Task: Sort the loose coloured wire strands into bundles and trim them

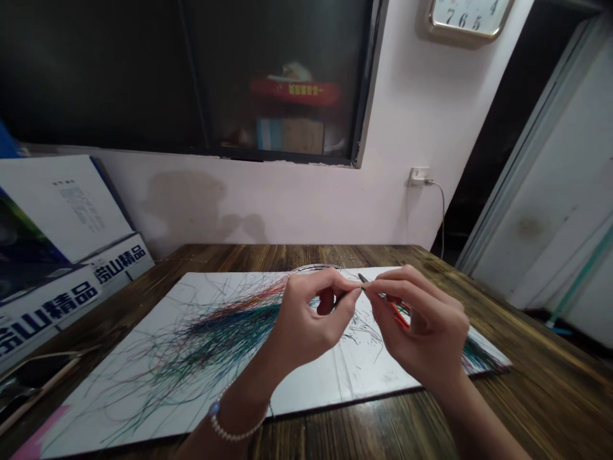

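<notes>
Both my hands are raised above a white board strewn with several thin coloured threads in green, red and dark tones. My left hand pinches its thumb and forefinger together on something tiny at the point where the two hands meet. A pearl bracelet circles that wrist. My right hand is closed in a pinch too, holding a thin tool with a dark tip and a red-orange part showing under the fingers. The fingertips of both hands almost touch.
The board lies on a dark wooden table. White and blue boxes with printed characters stack at the left. A dark window, a wall clock and a wall socket with a cable are behind.
</notes>
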The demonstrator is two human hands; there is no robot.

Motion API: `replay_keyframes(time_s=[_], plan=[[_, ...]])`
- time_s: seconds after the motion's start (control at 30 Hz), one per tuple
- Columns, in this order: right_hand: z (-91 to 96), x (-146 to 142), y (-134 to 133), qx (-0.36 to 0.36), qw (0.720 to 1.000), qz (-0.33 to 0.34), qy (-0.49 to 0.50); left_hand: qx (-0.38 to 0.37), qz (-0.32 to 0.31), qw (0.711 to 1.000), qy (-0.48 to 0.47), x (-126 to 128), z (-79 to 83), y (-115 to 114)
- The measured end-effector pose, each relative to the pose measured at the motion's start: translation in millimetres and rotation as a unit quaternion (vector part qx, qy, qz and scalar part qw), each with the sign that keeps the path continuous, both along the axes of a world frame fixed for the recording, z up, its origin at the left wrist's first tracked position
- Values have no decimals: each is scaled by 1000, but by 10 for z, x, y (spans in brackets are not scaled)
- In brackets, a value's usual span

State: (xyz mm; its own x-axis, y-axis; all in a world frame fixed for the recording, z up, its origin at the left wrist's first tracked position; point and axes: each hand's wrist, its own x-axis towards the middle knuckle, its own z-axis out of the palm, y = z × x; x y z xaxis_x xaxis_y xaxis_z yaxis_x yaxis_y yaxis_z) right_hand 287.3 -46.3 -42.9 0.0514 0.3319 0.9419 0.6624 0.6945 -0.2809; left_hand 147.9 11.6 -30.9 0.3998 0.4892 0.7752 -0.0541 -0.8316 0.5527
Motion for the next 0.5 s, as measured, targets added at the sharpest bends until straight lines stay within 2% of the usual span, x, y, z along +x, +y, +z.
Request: replay_keyframes(time_s=[0.33, 0.5], plan=[[1, -2, 31, 74, 994, -45, -64, -136, -34, 990, -12, 28, 44, -28], [-1, -12, 53, 79, 991, -57, -87, -217, -65, 974, 5, -11, 90, -22]])
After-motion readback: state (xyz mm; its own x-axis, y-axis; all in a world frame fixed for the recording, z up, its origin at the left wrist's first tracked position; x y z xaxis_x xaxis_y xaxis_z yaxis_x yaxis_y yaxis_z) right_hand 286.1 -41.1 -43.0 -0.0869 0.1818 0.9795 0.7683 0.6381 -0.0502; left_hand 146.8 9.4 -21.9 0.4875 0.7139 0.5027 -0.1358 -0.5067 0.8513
